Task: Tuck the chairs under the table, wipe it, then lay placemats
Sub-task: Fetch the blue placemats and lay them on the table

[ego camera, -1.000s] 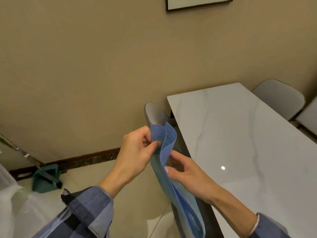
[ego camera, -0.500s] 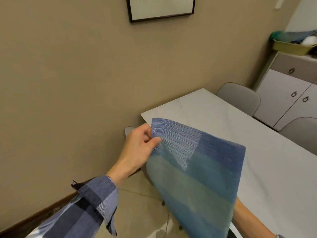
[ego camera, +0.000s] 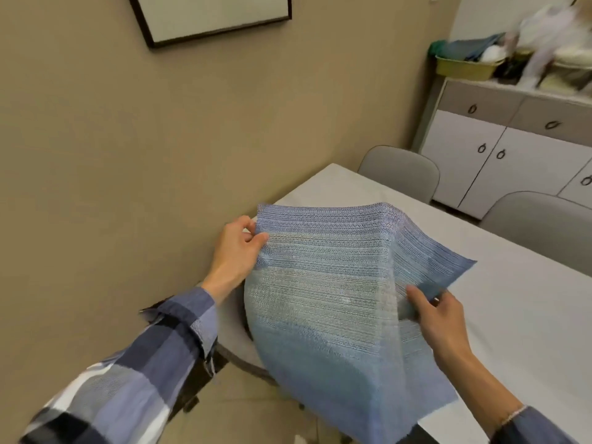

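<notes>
Blue woven placemat (ego camera: pixel 323 293) hangs spread between both hands above the near corner of the white counter (ego camera: pixel 519 315), its lower part drooping past the counter's edge. The left hand (ego camera: pixel 238 248) pinches the mat's upper left corner between thumb and fingers. The right hand (ego camera: pixel 439 318) grips the right edge, thumb on top. Two grey chairs (ego camera: pixel 400 171) stand tucked along the counter's far side, another (ego camera: pixel 234 341) shows below the mat. A white cabinet (ego camera: pixel 499 149) stands beyond, against the wall.
</notes>
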`<state>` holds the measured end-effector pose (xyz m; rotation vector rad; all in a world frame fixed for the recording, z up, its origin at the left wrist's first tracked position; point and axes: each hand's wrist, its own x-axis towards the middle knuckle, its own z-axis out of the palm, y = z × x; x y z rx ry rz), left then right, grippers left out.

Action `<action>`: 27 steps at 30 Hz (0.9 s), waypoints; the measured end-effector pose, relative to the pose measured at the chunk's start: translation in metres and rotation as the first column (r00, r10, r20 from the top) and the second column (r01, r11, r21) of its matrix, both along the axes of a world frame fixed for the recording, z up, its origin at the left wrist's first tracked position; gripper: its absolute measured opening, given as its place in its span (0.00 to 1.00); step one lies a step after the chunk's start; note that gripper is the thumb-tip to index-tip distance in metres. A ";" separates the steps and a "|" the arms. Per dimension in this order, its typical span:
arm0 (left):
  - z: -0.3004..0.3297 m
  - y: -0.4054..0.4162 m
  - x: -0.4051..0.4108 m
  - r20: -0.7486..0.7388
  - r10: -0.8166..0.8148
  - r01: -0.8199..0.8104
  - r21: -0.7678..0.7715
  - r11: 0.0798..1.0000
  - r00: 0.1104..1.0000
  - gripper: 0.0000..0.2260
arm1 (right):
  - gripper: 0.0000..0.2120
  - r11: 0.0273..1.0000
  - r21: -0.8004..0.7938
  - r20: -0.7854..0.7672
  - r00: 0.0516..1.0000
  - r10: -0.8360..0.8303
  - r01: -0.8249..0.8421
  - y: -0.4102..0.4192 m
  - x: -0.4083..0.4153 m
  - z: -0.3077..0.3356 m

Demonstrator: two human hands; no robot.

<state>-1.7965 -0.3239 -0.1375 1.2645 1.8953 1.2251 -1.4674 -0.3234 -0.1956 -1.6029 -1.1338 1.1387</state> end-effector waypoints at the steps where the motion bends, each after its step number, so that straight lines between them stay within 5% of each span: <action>1: 0.000 0.009 -0.005 -0.010 0.013 -0.013 -0.009 1.000 1.000 0.07 | 0.05 1.000 -0.007 0.010 1.000 -0.014 0.014 0.007 0.000 -0.003; 6: -0.004 0.071 -0.028 -0.099 0.079 -0.083 -0.040 0.996 0.992 0.05 | 0.11 0.989 -0.060 0.131 0.983 -0.130 0.139 0.046 0.011 -0.025; 13: -0.036 0.149 -0.058 -0.290 -0.030 -0.017 -0.158 0.987 0.957 0.07 | 0.16 0.960 -0.145 0.183 0.960 -0.211 0.238 0.081 0.003 -0.056; 27: -0.123 0.302 -0.099 -0.334 -0.284 0.194 -0.277 0.941 0.899 0.04 | 0.21 0.802 -0.296 0.275 0.850 -0.449 0.519 0.154 -0.059 -0.144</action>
